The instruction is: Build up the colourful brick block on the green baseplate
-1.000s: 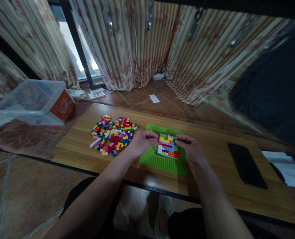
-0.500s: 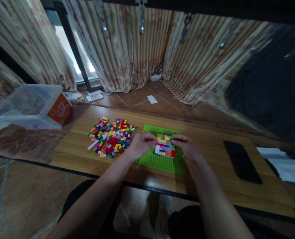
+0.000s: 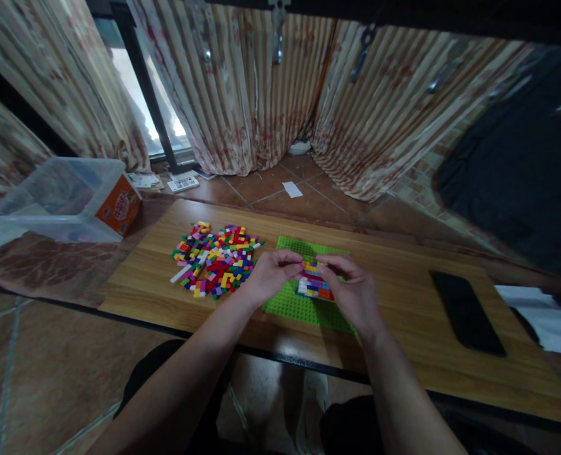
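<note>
A green studded baseplate (image 3: 290, 305) lies on the wooden table (image 3: 404, 316). On it stands a square block of many-coloured small bricks (image 3: 314, 287). My left hand (image 3: 271, 275) pinches at the block's upper left edge, fingers closed. My right hand (image 3: 351, 292) has come over the block's right side, its fingertips curled down onto the top bricks. Whether a loose brick sits between either hand's fingers is hidden. A heap of loose coloured bricks (image 3: 217, 257) lies just left of the baseplate.
A black phone (image 3: 467, 311) lies flat on the table's right part. A clear plastic tub (image 3: 57, 199) with an orange label sits on the floor at the left. Curtains (image 3: 261, 95) hang behind; white paper (image 3: 541, 313) lies at the far right.
My right hand has shifted left and now covers the right half of the brick block. My left hand stays at the block's upper left edge.
</note>
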### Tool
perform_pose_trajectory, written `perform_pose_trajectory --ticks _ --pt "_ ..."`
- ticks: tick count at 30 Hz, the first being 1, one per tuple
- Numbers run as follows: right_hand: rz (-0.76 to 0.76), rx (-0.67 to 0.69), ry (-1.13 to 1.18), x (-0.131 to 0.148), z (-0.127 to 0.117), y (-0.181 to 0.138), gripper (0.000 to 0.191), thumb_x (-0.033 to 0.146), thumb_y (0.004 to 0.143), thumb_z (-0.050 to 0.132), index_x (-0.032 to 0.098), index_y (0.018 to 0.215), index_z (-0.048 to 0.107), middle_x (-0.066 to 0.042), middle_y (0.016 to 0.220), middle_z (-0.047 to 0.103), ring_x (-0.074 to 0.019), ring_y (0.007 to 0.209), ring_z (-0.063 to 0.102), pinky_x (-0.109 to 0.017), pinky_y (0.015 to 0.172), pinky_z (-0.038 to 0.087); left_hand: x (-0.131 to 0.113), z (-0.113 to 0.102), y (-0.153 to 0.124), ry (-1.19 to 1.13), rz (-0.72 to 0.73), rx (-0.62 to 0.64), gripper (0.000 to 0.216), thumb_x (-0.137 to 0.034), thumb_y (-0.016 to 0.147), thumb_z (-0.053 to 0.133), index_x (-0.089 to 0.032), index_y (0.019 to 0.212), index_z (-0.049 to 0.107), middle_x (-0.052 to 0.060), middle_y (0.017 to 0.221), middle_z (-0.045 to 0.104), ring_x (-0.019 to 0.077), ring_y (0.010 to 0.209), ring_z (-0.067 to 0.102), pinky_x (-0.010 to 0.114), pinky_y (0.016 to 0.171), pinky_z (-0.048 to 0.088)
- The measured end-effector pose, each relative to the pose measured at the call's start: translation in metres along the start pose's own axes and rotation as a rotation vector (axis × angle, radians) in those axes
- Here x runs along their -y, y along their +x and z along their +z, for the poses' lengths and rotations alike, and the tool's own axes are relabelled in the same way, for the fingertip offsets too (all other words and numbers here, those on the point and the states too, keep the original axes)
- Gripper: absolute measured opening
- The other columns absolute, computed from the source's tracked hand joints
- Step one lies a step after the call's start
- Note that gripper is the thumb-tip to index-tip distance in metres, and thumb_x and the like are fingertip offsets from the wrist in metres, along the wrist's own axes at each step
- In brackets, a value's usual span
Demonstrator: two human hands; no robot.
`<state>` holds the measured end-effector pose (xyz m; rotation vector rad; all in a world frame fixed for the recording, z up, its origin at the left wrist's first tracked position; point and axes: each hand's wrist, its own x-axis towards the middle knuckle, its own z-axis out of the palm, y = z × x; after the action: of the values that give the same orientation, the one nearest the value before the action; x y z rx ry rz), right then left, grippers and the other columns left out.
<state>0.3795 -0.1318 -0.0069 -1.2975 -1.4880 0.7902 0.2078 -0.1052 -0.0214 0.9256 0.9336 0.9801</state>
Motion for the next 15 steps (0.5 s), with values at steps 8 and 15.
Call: perform_pose_trajectory --ticks 8,15 --pt "-0.109 0.157 -0.021 0.004 0.005 -0.004 0.019 0.036 0.09 0.058 0.031 0.096 0.076 -0.002 0.097 0.071 -0.0193 0.095 0.064 -0.035 0.085 0.049 -0.007 0.001 -0.008 -0.05 0.004 0.163 0.039 -0.018 0.064 0.083 -0.011 0.099 0.066 0.002 0.08 0.071 0.0115 0.071 0.066 0.025 0.074 0.051" --pt "0.053 0.158 0.144 0.007 0.004 -0.006 0.016 0.04 0.081 0.07 0.028 0.089 0.077 -0.002 0.096 0.071 -0.0186 0.09 0.065 -0.034 0.082 0.052 -0.009 0.007 -0.011 -0.217 -0.031 0.159 0.05 -0.029 0.059 0.088 -0.012 0.1 0.066 0.003 0.079 0.072 0.0119 0.07 0.068 0.028 0.075 0.053"
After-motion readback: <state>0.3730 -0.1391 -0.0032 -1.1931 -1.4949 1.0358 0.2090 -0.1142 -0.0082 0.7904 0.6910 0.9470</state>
